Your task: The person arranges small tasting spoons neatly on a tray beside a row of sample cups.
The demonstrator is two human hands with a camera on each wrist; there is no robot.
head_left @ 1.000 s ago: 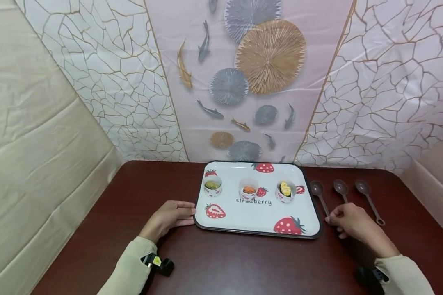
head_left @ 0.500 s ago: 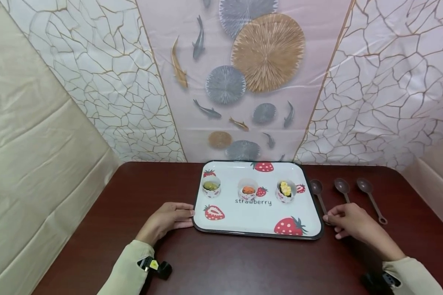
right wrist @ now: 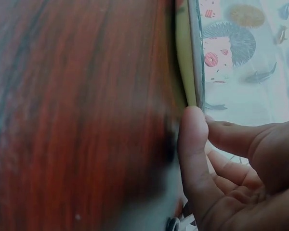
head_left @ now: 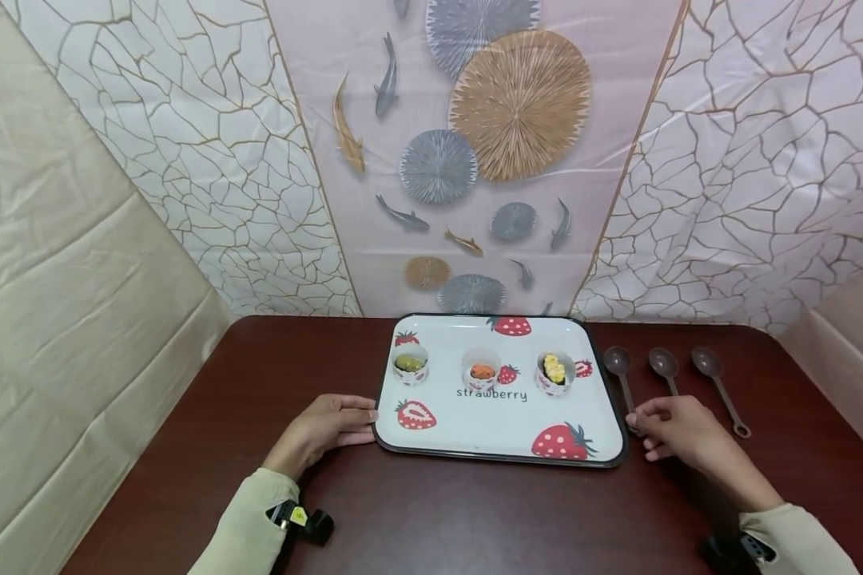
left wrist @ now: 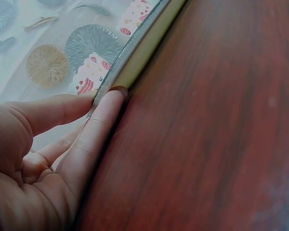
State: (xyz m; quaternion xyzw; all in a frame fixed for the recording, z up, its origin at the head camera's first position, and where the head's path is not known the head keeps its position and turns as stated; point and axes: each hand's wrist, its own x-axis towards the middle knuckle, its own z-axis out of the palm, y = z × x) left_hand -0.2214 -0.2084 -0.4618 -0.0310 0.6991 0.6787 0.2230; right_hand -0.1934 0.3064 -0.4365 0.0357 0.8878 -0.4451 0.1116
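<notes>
A white tray (head_left: 431, 435) with a dark rim and strawberry prints lies on the table. My left hand (head_left: 329, 425) pinches its left rim; the left wrist view has thumb and finger on either side of the edge. At the opposite rim, my right hand (head_left: 679, 431) pinches the tray between thumb and finger, clear in the right wrist view. Three small paper cups stand in a row on the tray: one with green food (head_left: 409, 364), one with orange food (head_left: 483, 372), one with yellow topping (head_left: 554, 369).
Three grey-brown spoons lie right of the tray: a left one (head_left: 618, 361), a middle one (head_left: 663, 363) and a right one (head_left: 708, 363). My right hand covers parts of the two nearer handles. A patterned cloth (head_left: 467, 239) hangs behind the table (head_left: 439, 511).
My right hand has shifted slightly left, its fingertips coming from just beside the tray up to its right rim. The left hand stays at the left rim. The head view has turned a little.
</notes>
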